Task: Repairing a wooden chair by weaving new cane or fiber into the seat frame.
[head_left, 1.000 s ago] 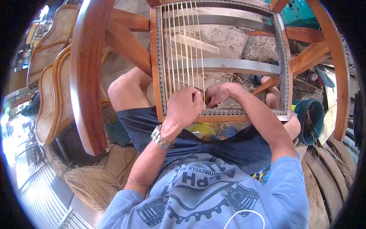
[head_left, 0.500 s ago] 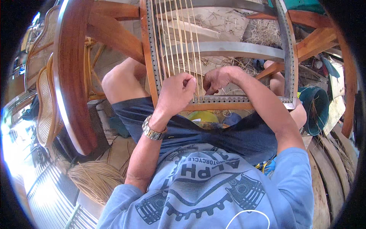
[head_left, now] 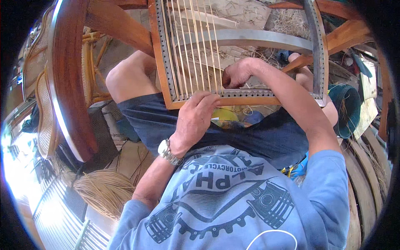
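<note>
A wooden chair frame (head_left: 243, 101) with rows of small holes spans my lap, several pale cane strands (head_left: 214, 50) stretched along its left part. My left hand (head_left: 193, 116), a metal watch at its wrist, has its fingers bent together at the near rail, where strands end; whatever they grip is hidden. My right hand (head_left: 236, 75) reaches into the opening just right of the strands, fingers curled downward, fingertips and anything in them hidden.
Wooden chair legs (head_left: 66, 75) flank the frame. At left are woven-cane chairs (head_left: 45, 112) and a coiled cane bundle (head_left: 100, 187). A dark green bucket (head_left: 348, 116) stands at right, beside planks (head_left: 366, 166). Loose fibres (head_left: 289, 27) lie on the floor beyond.
The frame appears higher in the view. My left hand has moved from above the near rail down onto its edge. My right hand stays curled inside the opening, right of the strands.
</note>
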Motion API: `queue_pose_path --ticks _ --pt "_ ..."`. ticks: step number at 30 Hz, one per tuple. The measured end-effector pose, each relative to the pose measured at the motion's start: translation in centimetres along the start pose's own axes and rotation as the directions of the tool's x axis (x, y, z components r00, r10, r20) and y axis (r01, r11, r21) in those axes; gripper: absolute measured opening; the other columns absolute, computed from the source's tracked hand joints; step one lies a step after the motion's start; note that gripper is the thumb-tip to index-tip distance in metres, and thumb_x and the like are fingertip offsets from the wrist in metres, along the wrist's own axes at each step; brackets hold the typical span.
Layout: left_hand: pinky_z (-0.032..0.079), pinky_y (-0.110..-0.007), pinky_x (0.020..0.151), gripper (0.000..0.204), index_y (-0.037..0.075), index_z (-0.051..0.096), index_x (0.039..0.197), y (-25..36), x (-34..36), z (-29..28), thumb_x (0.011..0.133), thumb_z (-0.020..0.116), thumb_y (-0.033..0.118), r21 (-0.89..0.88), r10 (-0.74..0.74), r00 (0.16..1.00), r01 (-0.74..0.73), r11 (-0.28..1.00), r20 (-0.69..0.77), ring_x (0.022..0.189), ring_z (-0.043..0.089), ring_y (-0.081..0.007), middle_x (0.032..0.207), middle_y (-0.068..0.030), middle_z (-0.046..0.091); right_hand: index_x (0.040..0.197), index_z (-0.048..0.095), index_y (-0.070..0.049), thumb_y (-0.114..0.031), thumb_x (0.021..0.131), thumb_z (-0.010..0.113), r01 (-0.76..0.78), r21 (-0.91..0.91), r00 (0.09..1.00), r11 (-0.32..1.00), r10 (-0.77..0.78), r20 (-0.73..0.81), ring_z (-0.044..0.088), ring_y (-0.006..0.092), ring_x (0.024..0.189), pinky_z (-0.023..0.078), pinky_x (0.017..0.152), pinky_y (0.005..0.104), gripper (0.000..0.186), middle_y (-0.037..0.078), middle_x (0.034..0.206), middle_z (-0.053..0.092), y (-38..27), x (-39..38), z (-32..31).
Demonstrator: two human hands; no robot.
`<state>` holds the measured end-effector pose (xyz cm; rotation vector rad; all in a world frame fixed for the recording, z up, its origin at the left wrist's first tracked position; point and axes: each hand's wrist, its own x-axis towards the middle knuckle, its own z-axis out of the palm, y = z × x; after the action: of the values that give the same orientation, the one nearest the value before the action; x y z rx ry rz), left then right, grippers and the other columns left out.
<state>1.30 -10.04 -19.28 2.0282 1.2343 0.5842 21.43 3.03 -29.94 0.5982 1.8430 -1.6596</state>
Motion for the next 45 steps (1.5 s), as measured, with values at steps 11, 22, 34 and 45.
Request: queue_pose_path --ticks 11,22,34,45 --pt "0.054 -0.039 0.078 0.022 0.003 0.063 0.105 -0.9 1.3 -0.3 0.083 0.069 -0.001 0.07 0.153 0.988 -0.155 0.985 0.034 0.092 0.063 -0.0308 0.104 -0.0112 0.06 0.085 0.067 -0.003 -0.02 0.085 0.062 0.009 0.04 0.999 0.999 -0.007 -0.052 0.052 0.012 0.064 0.044 0.058 0.0319 0.018 -0.001 0.069 0.061 -0.2 -0.4 0.3" --pt "0.05 -0.038 0.081 0.028 0.003 0.062 0.105 -1.7 0.6 0.7 0.078 0.067 -0.003 0.076 0.205 0.978 -0.201 0.977 -0.048 0.091 0.061 -0.0289 0.104 -0.0095 0.06 0.091 0.07 -0.004 -0.035 0.087 0.073 0.007 0.123 0.992 0.992 0.009 -0.128 0.058 0.0129 0.071 0.048 0.063 0.0314 0.032 0.001 0.078 0.067 0.3 -0.9 -0.4" --pt "0.047 -0.038 0.083 0.01 0.004 0.067 0.094 0.3 2.3 0.3 0.084 0.07 0.002 0.039 0.123 0.983 -0.119 0.992 -0.139 0.093 0.061 -0.0287 0.094 -0.0082 0.065 0.09 0.07 -0.004 -0.029 0.085 0.073 0.029 0.142 0.996 0.989 -0.017 -0.086 0.059 0.0133 0.07 0.048 0.063 0.0308 0.026 0.003 0.077 0.067 0.6 -0.6 -0.5" --pt "0.044 -0.04 0.084 0.013 0.007 0.064 0.097 -0.8 1.4 1.6 0.085 0.069 0.006 0.188 0.171 0.975 -0.143 0.972 -0.14 0.098 0.06 -0.0286 0.099 -0.0068 0.063 0.089 0.069 -0.003 -0.03 0.087 0.071 0.039 0.117 0.996 0.992 -0.03 -0.08 0.058 0.0149 0.07 0.048 0.063 0.032 0.027 0.004 0.078 0.067 0.5 -0.6 -0.6"
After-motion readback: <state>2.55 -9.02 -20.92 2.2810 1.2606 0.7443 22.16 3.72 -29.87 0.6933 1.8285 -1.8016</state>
